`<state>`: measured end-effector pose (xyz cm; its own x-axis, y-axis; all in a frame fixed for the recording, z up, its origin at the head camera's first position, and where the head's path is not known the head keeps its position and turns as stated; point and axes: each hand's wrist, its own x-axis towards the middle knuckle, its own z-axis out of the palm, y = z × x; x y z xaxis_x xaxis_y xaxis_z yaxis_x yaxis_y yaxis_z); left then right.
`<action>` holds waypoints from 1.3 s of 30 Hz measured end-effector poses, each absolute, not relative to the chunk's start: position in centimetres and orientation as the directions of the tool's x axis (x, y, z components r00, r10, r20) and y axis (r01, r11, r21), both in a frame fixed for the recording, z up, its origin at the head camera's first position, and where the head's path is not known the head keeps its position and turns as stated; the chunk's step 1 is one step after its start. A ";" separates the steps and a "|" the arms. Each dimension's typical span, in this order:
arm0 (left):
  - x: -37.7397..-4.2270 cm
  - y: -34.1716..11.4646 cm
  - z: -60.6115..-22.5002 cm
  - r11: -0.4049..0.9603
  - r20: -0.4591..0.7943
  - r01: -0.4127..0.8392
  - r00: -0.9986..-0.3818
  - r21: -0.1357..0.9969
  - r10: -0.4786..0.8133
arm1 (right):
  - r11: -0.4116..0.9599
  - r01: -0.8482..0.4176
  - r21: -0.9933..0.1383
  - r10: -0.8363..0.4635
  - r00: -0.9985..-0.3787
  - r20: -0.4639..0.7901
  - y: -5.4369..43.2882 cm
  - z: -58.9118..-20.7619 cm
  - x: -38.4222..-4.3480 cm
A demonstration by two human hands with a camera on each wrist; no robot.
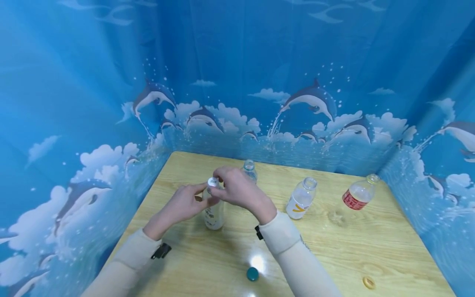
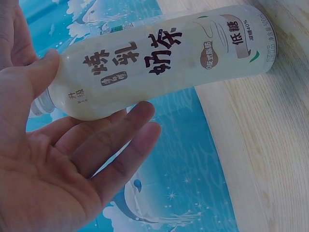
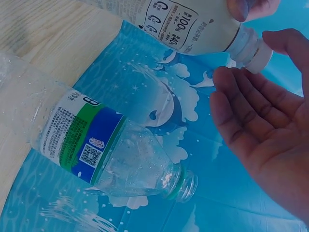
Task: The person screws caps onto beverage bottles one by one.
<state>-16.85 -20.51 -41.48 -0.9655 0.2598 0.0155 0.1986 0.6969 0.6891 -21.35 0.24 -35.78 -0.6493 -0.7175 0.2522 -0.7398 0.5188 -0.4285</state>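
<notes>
A pale milk tea bottle (image 1: 214, 218) stands upright on the left part of the table, dark lettering down its side. My left hand (image 1: 183, 203) holds it high up, thumb and index finger at the shoulder below the neck; the other fingers spread loosely under it in the left wrist view. At the top, my right hand (image 1: 240, 190) pinches the white cap (image 3: 260, 56) between thumb and fingers. The cap sits on the bottle's mouth. Just behind my right hand is a clear water bottle (image 3: 82, 137) with a green and blue label and no cap.
To the right stand two uncapped bottles: one with a white label and orange mark (image 1: 301, 199), one with a red label (image 1: 358, 194). A teal cap (image 1: 252, 274) and a yellow cap (image 1: 369, 282) lie near the front. A blue dolphin curtain (image 1: 237, 82) encloses the table.
</notes>
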 end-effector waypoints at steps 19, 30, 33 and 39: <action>-16.8 -20.4 -41.3 0.707 -0.010 0.159 -0.974 0.689 0.228 | 0.608 -0.743 -0.278 -0.628 -0.665 0.404 0.1 -36.9 -21.6; -16.8 -20.9 -41.4 0.688 0.018 0.208 -0.962 0.695 0.272 | 0.436 -0.767 -0.471 -0.745 -0.601 0.289 1.0 -36.1 -21.7; -16.8 -20.9 -41.5 0.683 0.019 0.217 -0.958 0.697 0.285 | 0.437 -0.781 -0.446 -0.755 -0.588 0.290 0.9 -36.1 -21.7; -16.8 -20.7 -41.3 0.687 0.001 0.203 -0.959 0.698 0.282 | 0.472 -0.780 -0.411 -0.743 -0.603 0.290 0.7 -36.1 -21.7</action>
<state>-16.75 -20.73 -41.34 -0.9593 0.2824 0.0015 0.2033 0.6869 0.6977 -21.72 0.68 -36.12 -0.6029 -0.7434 0.2896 -0.7797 0.4721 -0.4114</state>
